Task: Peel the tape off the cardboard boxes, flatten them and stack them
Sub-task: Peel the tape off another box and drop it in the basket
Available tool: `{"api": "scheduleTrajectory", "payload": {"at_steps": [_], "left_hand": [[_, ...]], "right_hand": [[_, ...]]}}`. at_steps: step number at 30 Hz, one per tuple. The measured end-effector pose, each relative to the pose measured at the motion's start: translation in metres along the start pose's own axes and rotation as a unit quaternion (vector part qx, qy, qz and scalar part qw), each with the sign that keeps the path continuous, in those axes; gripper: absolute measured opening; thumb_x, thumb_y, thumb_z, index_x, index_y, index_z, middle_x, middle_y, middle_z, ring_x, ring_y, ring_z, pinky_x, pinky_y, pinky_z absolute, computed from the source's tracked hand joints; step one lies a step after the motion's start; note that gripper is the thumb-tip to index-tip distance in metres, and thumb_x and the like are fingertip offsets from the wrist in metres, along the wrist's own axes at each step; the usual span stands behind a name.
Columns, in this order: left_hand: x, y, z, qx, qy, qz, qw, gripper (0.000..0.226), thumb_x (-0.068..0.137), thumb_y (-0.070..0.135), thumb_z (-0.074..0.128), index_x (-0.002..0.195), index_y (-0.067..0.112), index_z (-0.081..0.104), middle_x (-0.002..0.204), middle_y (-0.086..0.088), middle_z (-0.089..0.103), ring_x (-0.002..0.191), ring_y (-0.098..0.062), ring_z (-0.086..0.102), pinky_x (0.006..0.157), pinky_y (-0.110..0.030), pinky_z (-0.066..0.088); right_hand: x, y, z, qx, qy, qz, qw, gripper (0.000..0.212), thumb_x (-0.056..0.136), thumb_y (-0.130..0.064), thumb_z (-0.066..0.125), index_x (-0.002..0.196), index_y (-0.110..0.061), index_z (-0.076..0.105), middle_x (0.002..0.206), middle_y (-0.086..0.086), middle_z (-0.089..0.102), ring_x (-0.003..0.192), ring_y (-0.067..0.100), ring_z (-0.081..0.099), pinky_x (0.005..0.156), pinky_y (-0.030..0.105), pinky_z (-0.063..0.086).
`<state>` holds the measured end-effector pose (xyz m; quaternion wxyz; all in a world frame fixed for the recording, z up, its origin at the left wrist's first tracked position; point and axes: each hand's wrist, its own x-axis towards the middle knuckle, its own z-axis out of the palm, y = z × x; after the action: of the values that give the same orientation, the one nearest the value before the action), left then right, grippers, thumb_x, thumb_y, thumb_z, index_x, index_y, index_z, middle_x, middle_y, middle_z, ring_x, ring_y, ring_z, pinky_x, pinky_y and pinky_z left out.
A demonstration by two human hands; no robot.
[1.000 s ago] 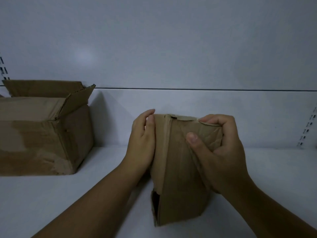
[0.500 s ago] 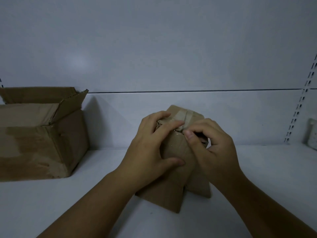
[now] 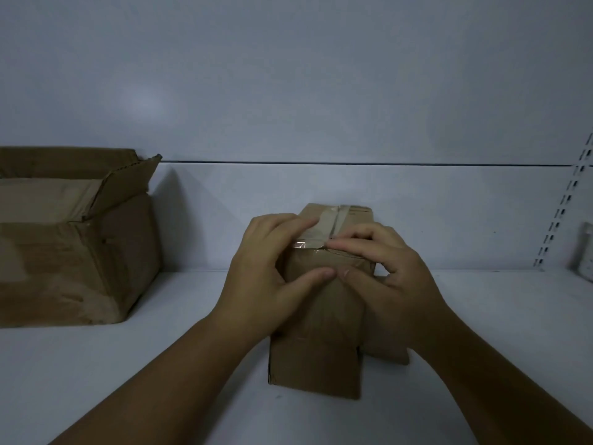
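A small brown cardboard box [image 3: 321,342] stands on the white shelf [image 3: 160,364] in the middle of the view. A strip of clear tape [image 3: 316,240] runs across its top seam. My left hand [image 3: 266,284] grips the box from the left, fingers lying over the tape and thumb on the front face. My right hand [image 3: 385,277] holds the box from the right; its fingertips are at the tape's edge on the seam. Whether the tape end is lifted I cannot tell.
A larger cardboard box [image 3: 70,245] with raised flaps stands on the shelf at the left. A slotted metal upright [image 3: 564,207] runs down the back wall at the right, with a pale object [image 3: 585,252] beside it at the edge.
The small box was turned from a tilted, corner-up pose to stand squarely with the taped seam facing me. Both hands shifted onto the tape at the top.
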<state>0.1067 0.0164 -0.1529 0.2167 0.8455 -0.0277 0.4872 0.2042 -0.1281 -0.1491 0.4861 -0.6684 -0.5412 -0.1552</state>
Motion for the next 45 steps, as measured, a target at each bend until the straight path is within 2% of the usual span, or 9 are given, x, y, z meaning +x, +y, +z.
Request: {"api": "scheduleTrajectory", "payload": {"at_steps": [8,12,15,19,23,27,32,40,45], "left_hand": [[0.004,0.007,-0.007,-0.049,-0.008,-0.039,0.998,0.027,0.07,0.037,0.071,0.093,0.024,0.066,0.091,0.014,0.064,0.087,-0.003,0.057,0.075,-0.012,0.043],[0.006,-0.002,-0.014,-0.062,-0.12,-0.058,0.989,0.06,0.063,0.033,0.079,0.116,0.04,0.051,0.113,0.011,0.057,0.105,-0.002,0.052,0.09,-0.017,0.044],[0.005,-0.01,-0.015,-0.025,-0.216,-0.066,0.974,0.095,0.057,0.032,0.086,0.126,0.059,0.026,0.138,0.02,0.027,0.13,-0.001,0.029,0.101,-0.019,0.032],[0.005,-0.007,-0.014,0.027,-0.194,-0.032,0.98,0.106,0.049,0.046,0.085,0.126,0.067,0.015,0.135,0.036,0.008,0.136,-0.004,0.015,0.097,-0.023,0.029],[0.004,-0.002,-0.011,0.065,-0.175,-0.041,0.982,0.082,0.05,0.05,0.083,0.124,0.044,0.047,0.14,0.016,0.032,0.128,-0.004,0.03,0.101,-0.032,0.038],[0.003,0.004,-0.009,0.079,-0.13,-0.05,0.987,0.071,0.054,0.055,0.079,0.118,0.033,0.058,0.131,0.011,0.048,0.121,-0.007,0.041,0.098,-0.031,0.04],[0.002,0.008,-0.006,0.044,-0.097,-0.069,0.992,0.059,0.061,0.043,0.082,0.113,0.025,0.063,0.121,0.01,0.055,0.113,-0.008,0.049,0.095,-0.029,0.044],[0.0,0.005,-0.002,-0.114,-0.053,-0.131,0.983,0.047,0.068,0.019,0.08,0.107,0.036,0.06,0.124,0.023,0.052,0.116,0.009,0.047,0.094,-0.02,0.045],[-0.001,0.009,0.0,-0.104,-0.005,-0.116,0.988,0.045,0.068,0.028,0.072,0.112,0.031,0.059,0.127,0.017,0.051,0.115,0.011,0.046,0.087,-0.008,0.042]], "right_hand": [[-0.002,0.002,0.004,-0.023,-0.038,-0.041,0.998,0.035,0.085,-0.019,0.053,0.116,-0.036,0.054,0.108,-0.016,0.051,0.107,-0.002,0.042,0.092,0.021,0.037],[0.0,0.005,0.004,-0.03,-0.028,-0.046,0.998,0.029,0.082,-0.019,0.055,0.106,-0.036,0.054,0.106,-0.028,0.047,0.105,-0.01,0.043,0.09,0.007,0.032],[-0.002,0.007,0.002,0.012,-0.002,-0.015,1.0,0.027,0.076,-0.019,0.061,0.094,-0.038,0.053,0.103,-0.023,0.056,0.101,-0.005,0.052,0.087,0.01,0.04],[-0.002,0.007,-0.001,0.002,0.016,-0.02,1.0,0.028,0.075,-0.02,0.064,0.094,-0.038,0.053,0.101,-0.024,0.057,0.099,-0.006,0.053,0.085,0.009,0.042],[-0.001,0.007,-0.002,-0.017,0.036,-0.043,0.998,0.023,0.076,-0.018,0.066,0.095,-0.028,0.058,0.098,-0.025,0.056,0.097,-0.005,0.055,0.085,0.011,0.044],[-0.001,0.005,-0.003,-0.02,0.038,-0.053,0.998,0.021,0.076,-0.019,0.066,0.094,-0.026,0.059,0.096,-0.025,0.056,0.094,-0.007,0.055,0.084,0.01,0.044],[-0.001,0.004,-0.003,-0.012,0.041,-0.044,0.998,0.018,0.076,-0.017,0.065,0.093,-0.019,0.063,0.093,-0.009,0.062,0.094,0.003,0.058,0.084,0.013,0.046],[0.0,0.004,-0.005,-0.025,0.058,-0.05,0.997,0.023,0.077,-0.017,0.065,0.099,-0.024,0.062,0.097,-0.015,0.057,0.096,-0.013,0.052,0.083,0.003,0.038],[0.0,0.003,-0.001,-0.055,0.081,-0.084,0.992,0.025,0.08,-0.016,0.065,0.105,-0.021,0.062,0.094,-0.009,0.056,0.09,-0.008,0.05,0.079,0.005,0.041]]}}
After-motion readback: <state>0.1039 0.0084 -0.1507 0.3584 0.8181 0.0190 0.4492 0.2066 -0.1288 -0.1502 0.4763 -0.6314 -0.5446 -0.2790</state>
